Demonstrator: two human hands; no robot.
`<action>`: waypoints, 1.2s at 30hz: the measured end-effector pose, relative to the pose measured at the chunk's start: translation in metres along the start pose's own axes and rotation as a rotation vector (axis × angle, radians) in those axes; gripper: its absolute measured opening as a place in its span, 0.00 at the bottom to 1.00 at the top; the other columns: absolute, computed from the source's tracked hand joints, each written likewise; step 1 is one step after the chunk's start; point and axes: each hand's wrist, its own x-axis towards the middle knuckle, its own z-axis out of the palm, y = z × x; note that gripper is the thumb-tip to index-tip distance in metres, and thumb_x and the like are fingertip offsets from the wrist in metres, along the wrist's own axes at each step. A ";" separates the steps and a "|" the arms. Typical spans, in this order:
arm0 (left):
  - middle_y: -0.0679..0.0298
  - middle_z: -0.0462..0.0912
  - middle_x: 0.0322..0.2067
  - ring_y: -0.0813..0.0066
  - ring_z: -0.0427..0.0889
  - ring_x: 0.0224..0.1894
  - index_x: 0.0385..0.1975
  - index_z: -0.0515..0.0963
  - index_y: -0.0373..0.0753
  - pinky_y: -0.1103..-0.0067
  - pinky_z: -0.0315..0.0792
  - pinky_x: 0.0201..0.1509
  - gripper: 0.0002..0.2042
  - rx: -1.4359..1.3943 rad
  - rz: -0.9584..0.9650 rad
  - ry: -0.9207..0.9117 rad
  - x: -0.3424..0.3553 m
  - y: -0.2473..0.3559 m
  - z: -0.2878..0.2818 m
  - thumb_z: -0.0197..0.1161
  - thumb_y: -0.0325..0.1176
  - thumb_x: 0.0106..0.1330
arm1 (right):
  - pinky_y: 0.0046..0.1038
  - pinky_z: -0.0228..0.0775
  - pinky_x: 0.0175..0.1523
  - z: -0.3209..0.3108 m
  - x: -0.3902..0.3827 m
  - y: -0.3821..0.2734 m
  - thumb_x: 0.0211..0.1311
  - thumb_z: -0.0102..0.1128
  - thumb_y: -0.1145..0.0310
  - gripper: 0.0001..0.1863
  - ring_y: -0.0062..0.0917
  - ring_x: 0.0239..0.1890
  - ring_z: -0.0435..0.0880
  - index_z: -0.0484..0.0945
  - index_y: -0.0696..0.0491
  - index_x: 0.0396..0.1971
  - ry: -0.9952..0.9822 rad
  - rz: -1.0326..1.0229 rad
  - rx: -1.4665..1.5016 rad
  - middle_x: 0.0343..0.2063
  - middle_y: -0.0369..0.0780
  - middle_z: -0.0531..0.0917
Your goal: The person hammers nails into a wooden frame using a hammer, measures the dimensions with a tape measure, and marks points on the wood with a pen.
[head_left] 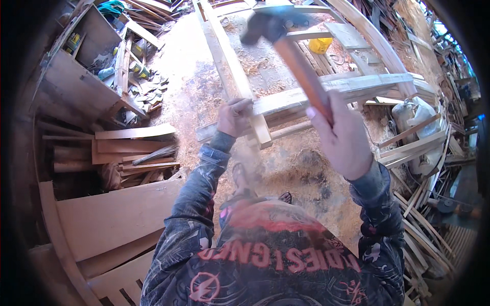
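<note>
My right hand (343,136) grips the wooden handle of a hammer (301,71), raised with its dark head toward the upper middle; the head is smeared by motion. My left hand (235,117) is closed at the joint of a wooden frame, where a long pale beam (227,56) crosses a horizontal beam (332,91). Its fingers rest against the long beam near its close end. Whether they also hold something small, such as a nail, cannot be seen. The hammer head is well apart from the left hand.
A yellow container (320,45) stands within the frame. Sawdust covers the floor (301,178) by my feet. To the left are a wooden cabinet (76,86) and stacked boards (135,132). A white sack (423,120) and scattered timber strips (423,234) lie along the right.
</note>
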 end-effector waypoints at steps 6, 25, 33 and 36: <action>0.55 0.86 0.36 0.62 0.87 0.33 0.39 0.85 0.40 0.74 0.80 0.37 0.16 -0.028 -0.034 -0.043 0.007 0.006 0.006 0.68 0.27 0.47 | 0.48 0.68 0.29 0.039 -0.014 0.025 0.70 0.53 0.59 0.15 0.52 0.25 0.80 0.68 0.58 0.39 -0.149 0.170 -0.136 0.19 0.53 0.77; 0.54 0.78 0.52 0.70 0.79 0.52 0.64 0.62 0.29 0.76 0.74 0.56 0.26 -0.675 -0.618 0.207 0.041 -0.063 0.069 0.59 0.28 0.67 | 0.21 0.62 0.17 0.120 -0.121 0.111 0.72 0.50 0.53 0.16 0.15 0.12 0.67 0.68 0.51 0.35 -0.231 0.970 1.151 0.18 0.32 0.69; 0.58 0.83 0.44 0.74 0.82 0.45 0.58 0.69 0.26 0.81 0.77 0.49 0.23 -0.595 -0.664 0.319 0.037 -0.072 0.069 0.60 0.23 0.62 | 0.22 0.64 0.16 0.113 -0.123 0.109 0.71 0.51 0.52 0.17 0.16 0.11 0.67 0.68 0.52 0.35 -0.257 0.956 1.204 0.17 0.32 0.69; 0.58 0.83 0.42 0.75 0.82 0.41 0.54 0.72 0.25 0.81 0.77 0.46 0.19 -0.649 -0.672 0.366 0.036 -0.072 0.072 0.60 0.23 0.62 | 0.22 0.64 0.17 0.124 -0.123 0.099 0.72 0.50 0.53 0.16 0.16 0.11 0.66 0.68 0.51 0.34 -0.361 0.865 1.114 0.17 0.32 0.68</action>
